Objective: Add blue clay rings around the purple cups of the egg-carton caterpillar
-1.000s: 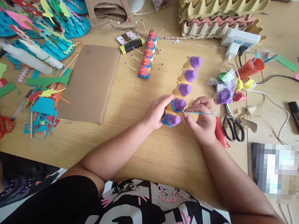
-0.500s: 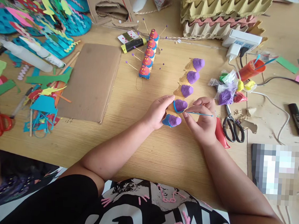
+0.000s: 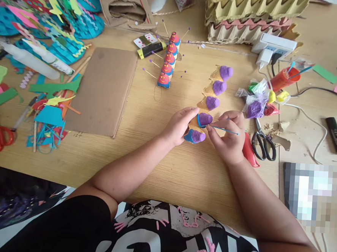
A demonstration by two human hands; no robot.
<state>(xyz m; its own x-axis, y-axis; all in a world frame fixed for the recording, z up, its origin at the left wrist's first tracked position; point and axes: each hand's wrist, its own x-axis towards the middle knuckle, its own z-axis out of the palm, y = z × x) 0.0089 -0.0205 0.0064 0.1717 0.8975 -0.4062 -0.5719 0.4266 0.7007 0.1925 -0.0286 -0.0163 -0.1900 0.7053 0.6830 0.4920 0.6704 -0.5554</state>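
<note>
A strip of egg carton cups [image 3: 209,91] with purple clay on each cup runs away from me. My left hand [image 3: 180,126] grips the strip's near end from the left side. Blue covers part of the nearest cup [image 3: 190,135] and edges the second one. Between the thumb and fingers of my right hand [image 3: 229,135] is a thin blue stick [image 3: 225,130], its tip touching the second cup beside the purple clay. Further left stands a finished-looking row of red and blue cups [image 3: 166,69] with smiling faces and purple-tipped sticks.
Black scissors [image 3: 263,145], bagged clay [image 3: 255,108] and an orange cup [image 3: 285,79] lie to the right. Egg trays [image 3: 249,13] and a power strip [image 3: 276,43] are behind. Cardboard [image 3: 102,93], paper scraps [image 3: 50,115] and red scissors [image 3: 0,136] are on the left. Another person sits at the left edge.
The blue stick's outer end has dipped slightly, and the fingers of my right hand have shifted a little. My left hand keeps its grip on the strip.
</note>
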